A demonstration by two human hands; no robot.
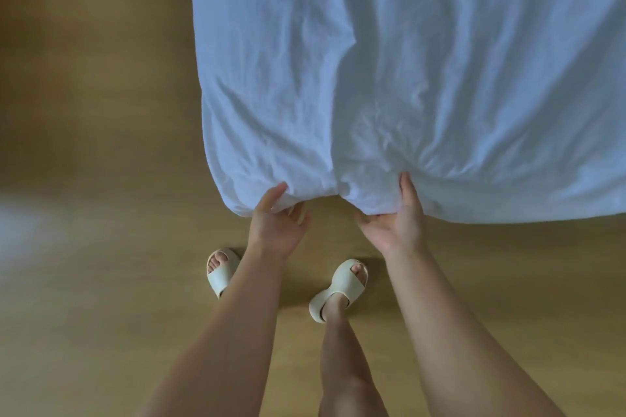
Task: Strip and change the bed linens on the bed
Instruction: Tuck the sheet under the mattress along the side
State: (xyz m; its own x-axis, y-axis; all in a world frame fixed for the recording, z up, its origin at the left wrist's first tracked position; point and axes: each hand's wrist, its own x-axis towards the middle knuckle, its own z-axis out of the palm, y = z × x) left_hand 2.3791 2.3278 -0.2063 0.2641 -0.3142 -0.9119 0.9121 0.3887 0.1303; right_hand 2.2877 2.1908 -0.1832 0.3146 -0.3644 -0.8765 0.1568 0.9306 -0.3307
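A wrinkled white bed linen fills the upper right of the head view and hangs down to a bunched lower edge. My left hand pinches that edge at its left end, thumb on top and fingers under the cloth. My right hand holds the edge a little to the right, thumb up against the fabric and fingers curled under it. The bed itself is hidden beneath the linen.
A wooden floor spreads to the left and below. My two feet in cream slippers stand just below the hands. A pale blur lies at the far left edge.
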